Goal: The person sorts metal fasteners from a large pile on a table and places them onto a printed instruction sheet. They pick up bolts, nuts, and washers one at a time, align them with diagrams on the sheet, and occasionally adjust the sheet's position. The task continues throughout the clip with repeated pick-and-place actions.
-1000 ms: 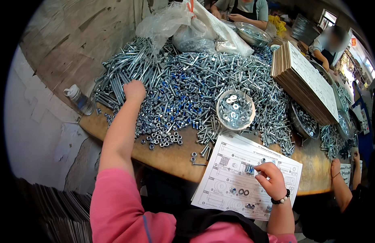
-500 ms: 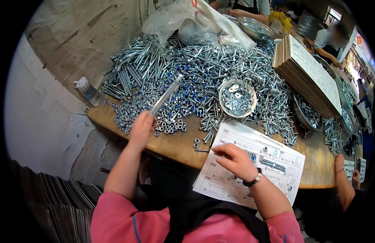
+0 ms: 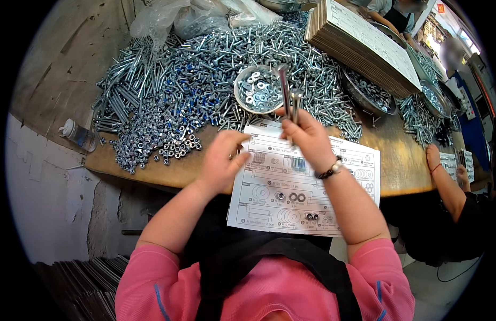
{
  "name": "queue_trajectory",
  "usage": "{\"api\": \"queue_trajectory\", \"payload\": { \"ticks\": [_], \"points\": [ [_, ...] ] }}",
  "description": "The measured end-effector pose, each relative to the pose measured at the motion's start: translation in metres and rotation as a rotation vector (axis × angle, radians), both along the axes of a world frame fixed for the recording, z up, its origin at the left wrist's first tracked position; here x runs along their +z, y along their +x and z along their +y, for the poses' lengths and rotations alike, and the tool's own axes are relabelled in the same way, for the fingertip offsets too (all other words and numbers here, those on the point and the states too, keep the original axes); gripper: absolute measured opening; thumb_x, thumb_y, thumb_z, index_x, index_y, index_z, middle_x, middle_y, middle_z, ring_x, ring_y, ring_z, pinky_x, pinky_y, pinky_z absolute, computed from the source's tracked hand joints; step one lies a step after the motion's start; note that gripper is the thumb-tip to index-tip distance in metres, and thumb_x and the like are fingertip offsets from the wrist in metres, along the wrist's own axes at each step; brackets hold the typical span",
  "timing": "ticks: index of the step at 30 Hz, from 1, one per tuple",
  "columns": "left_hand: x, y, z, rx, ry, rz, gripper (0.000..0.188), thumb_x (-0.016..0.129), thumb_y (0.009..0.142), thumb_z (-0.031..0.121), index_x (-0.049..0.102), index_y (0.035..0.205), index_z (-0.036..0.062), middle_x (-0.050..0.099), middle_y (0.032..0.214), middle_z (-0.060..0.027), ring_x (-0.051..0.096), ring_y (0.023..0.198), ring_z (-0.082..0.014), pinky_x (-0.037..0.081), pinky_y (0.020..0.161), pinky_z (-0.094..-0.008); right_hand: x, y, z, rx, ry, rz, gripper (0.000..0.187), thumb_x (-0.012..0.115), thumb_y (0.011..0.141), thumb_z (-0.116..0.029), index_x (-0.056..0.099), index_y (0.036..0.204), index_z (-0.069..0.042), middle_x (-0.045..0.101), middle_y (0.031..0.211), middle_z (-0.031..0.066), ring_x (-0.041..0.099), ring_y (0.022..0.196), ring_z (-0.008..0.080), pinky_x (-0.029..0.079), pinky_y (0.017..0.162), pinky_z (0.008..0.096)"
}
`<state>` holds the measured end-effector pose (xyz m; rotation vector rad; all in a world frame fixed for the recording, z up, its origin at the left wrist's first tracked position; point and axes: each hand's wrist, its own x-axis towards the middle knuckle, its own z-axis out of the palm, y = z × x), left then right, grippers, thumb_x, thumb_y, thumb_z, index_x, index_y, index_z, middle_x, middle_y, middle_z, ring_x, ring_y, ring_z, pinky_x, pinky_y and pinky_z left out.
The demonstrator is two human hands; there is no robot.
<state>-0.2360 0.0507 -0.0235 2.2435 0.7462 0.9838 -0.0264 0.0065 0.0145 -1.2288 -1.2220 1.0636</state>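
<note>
Jutting above right grip (image 3: pixel 308 139): long bolts (image 3: pixel 285 93)

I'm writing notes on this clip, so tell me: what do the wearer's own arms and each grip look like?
The left sleeve and right sleeve are short and pink, marked with thin blue lines. Below them the forearms are uncovered. The left grip and right grip are ungloved hands. A bracelet of dark and pale beads circles the right wrist.
</note>
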Motion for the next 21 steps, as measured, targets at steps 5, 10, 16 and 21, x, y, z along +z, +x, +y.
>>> {"api": "queue_trajectory", "payload": {
  "ticks": [5,10,16,21],
  "points": [
    [-0.006,-0.003,0.025,0.139,-0.096,-0.089,0.04,0.058,0.077,-0.002,0.05,0.116,0.0028,0.052,0.102,-0.0094,0.053,0.079,-0.0141,0.046,0.069,-0.0261,-0.047,0.052,0.004,-0.065,0.185,-1.042,0.015,0.061,0.078,-0.015,0.065,0.092,-0.011,0.055,0.08,0.0059,0.055,0.077,0.0235,0.046,0.066,0.0338],
    [-0.016,0.011,0.032,0.02,-0.038,0.133,0.045,0.058,0.076,-0.002,0.05,0.12,0.0051,0.053,0.106,-0.0096,0.055,0.078,-0.0163,0.045,0.071,-0.0268,-0.058,0.034,0.004,-0.011,0.121,-1.228,0.01,0.062,0.074,-0.016,0.065,0.083,-0.013,0.054,0.078,0.0065,0.056,0.078,0.0246,0.048,0.064,0.0368],
    [-0.039,0.031,0.047,-0.049,0.179,0.407,0.025,0.064,0.073,0.01,0.063,0.097,0.0058,0.059,0.095,-0.0089,0.057,0.084,-0.0272,0.046,0.076,-0.037,-0.065,0.03,0.002,0.029,0.086,-1.356,0.009,0.057,0.074,-0.011,0.063,0.081,-0.012,0.055,0.079,0.0067,0.057,0.079,0.0246,0.049,0.064,0.0359],
    [-0.043,0.036,0.05,-0.074,0.14,0.394,0.015,0.063,0.073,0.008,0.064,0.088,0.0054,0.059,0.086,-0.0089,0.057,0.083,-0.0273,0.047,0.074,-0.0362,-0.051,0.054,-0.003,-0.086,0.146,-1.299,0.009,0.057,0.077,-0.016,0.063,0.084,-0.014,0.055,0.075,0.0063,0.058,0.074,0.0256,0.048,0.063,0.0365]
  ]
}}
